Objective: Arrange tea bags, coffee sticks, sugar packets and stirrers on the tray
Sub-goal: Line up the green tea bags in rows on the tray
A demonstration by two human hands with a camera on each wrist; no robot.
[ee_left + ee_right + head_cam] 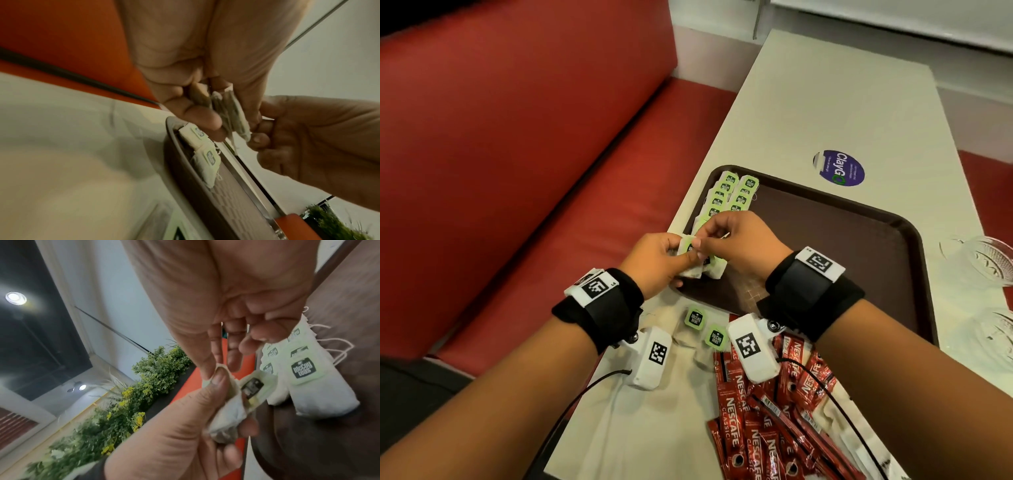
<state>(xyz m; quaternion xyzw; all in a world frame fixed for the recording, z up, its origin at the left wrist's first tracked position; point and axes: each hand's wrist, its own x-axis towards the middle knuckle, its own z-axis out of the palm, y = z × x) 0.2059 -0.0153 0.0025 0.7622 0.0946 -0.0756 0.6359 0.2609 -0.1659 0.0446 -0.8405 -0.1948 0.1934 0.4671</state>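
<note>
On the surface (pixel 808 113): a brown tray (pixel 859 246), its far left corner just beside the surface's left edge.
Tray contents: two rows of tea bags (pixel 732 195) along the far left side, green tags up.
Left grip: left hand (pixel 654 260) grasping a small bunch of tea bags (pixel 697 263) over the tray's near left corner.
Right grip: right hand (pixel 739 246) pinching the top of that bunch.
Near the tray: two loose tea bags (pixel 705 327), then a heap of red coffee sticks (pixel 767 421) to the near right.
Right edge: glass dishes (pixel 986 260).
Left: red bench seat (pixel 517 154).
</note>
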